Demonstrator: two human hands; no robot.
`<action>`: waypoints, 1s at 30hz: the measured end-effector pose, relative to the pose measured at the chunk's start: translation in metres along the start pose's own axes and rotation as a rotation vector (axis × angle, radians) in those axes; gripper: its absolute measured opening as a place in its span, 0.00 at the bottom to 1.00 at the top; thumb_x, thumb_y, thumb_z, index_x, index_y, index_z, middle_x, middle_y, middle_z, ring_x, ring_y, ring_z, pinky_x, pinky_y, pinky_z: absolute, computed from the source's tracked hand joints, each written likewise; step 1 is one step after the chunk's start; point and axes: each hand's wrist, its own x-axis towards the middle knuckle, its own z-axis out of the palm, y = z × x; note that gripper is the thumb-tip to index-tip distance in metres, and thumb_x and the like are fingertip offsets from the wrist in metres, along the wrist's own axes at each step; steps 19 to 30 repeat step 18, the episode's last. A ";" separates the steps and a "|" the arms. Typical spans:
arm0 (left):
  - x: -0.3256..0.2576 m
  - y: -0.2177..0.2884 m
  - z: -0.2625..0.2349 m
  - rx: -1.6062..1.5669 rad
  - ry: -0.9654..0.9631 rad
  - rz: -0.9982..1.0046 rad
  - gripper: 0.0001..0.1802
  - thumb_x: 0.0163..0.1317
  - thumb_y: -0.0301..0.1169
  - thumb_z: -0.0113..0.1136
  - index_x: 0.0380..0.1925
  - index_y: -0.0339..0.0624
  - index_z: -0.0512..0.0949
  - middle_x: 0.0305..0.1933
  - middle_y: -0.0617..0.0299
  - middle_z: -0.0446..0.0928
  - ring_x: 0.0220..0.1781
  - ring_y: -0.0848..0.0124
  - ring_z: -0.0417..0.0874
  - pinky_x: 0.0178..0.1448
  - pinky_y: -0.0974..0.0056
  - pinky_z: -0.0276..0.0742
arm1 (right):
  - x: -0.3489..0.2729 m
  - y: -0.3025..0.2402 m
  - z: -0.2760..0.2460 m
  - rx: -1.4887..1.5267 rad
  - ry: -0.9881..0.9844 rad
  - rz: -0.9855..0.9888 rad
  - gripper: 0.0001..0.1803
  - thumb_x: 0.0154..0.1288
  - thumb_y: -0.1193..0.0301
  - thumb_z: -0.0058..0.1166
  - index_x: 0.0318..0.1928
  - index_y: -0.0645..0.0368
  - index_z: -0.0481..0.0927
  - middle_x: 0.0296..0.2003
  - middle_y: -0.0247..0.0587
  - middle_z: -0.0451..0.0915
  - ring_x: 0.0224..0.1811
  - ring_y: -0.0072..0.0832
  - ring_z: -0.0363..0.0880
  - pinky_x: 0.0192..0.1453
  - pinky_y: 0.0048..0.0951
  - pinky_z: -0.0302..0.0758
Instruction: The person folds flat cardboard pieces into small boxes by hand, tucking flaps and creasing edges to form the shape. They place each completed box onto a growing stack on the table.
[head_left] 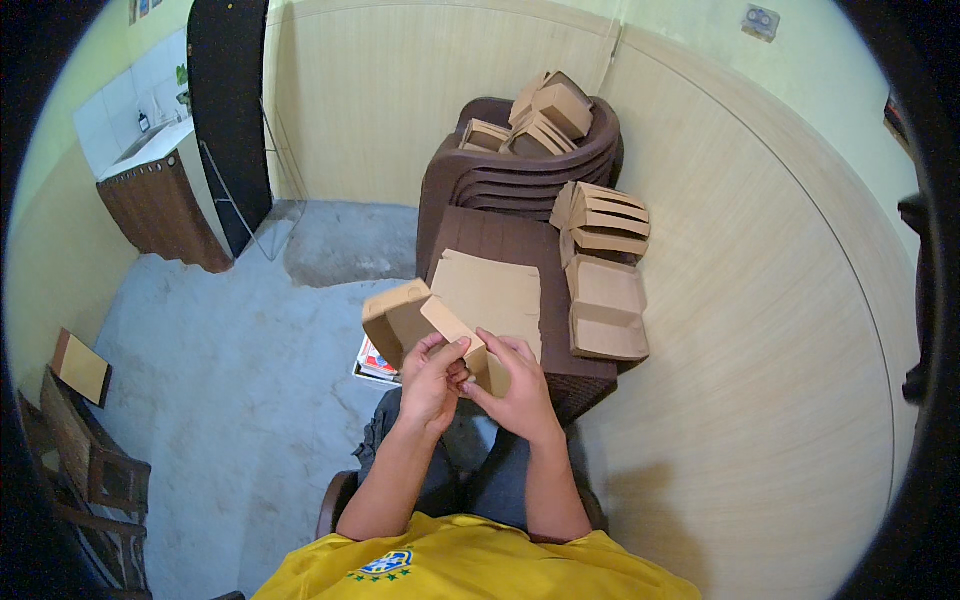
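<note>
Above my lap I hold a partly folded brown cardboard box (398, 318), its lid tilted up on the left. My left hand (432, 378) is closed on a wall of it, thumb on top near a raised flap (447, 322). Around the box's right corner, my right hand (510, 378) grips with fingers along the upper edge and thumb below. Part of the box is hidden behind my hands. Just beyond, a flat cardboard sheet (490, 290) lies on the brown woven-look table (580, 375).
An opened cardboard box (608, 305) and a stack of folded boxes (605, 220) sit at the table's right side. Behind are stacked brown chairs (520, 175) with more boxes (550, 110) on top. A sink counter (150, 145) stands far left; wooden furniture (105, 470) is near left.
</note>
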 end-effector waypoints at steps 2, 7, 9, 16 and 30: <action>-0.003 0.007 -0.001 -0.068 -0.045 -0.037 0.18 0.68 0.22 0.73 0.49 0.43 0.72 0.35 0.67 0.79 0.28 0.78 0.74 0.32 0.69 0.72 | -0.005 0.000 0.002 0.008 0.032 -0.016 0.39 0.59 0.69 0.75 0.72 0.54 0.78 0.57 0.52 0.85 0.64 0.48 0.82 0.66 0.45 0.80; -0.009 0.020 0.004 -0.185 -0.173 -0.066 0.09 0.74 0.24 0.68 0.40 0.45 0.75 0.35 0.66 0.80 0.29 0.77 0.77 0.34 0.69 0.74 | -0.020 0.008 0.000 -0.072 0.068 0.013 0.34 0.59 0.72 0.70 0.68 0.54 0.80 0.54 0.53 0.87 0.57 0.51 0.86 0.61 0.47 0.83; -0.017 0.017 0.008 0.180 -0.092 0.149 0.07 0.77 0.27 0.66 0.42 0.44 0.75 0.36 0.62 0.83 0.32 0.76 0.82 0.37 0.69 0.78 | -0.024 0.010 -0.008 -0.149 0.074 0.067 0.32 0.60 0.73 0.67 0.67 0.54 0.81 0.52 0.53 0.88 0.52 0.53 0.88 0.58 0.48 0.84; -0.033 0.042 0.023 1.204 -0.205 0.936 0.23 0.73 0.42 0.72 0.60 0.44 0.77 0.55 0.50 0.88 0.53 0.58 0.90 0.56 0.56 0.86 | -0.016 0.018 -0.078 -0.086 -0.094 0.157 0.27 0.63 0.73 0.64 0.64 0.57 0.83 0.46 0.61 0.88 0.49 0.55 0.89 0.55 0.50 0.85; -0.020 0.054 0.038 1.549 -0.384 1.198 0.40 0.70 0.48 0.74 0.77 0.49 0.69 0.66 0.50 0.85 0.66 0.51 0.85 0.76 0.45 0.74 | -0.006 0.019 -0.102 -0.038 -0.211 0.157 0.27 0.63 0.71 0.66 0.64 0.57 0.83 0.48 0.61 0.88 0.52 0.55 0.89 0.58 0.49 0.85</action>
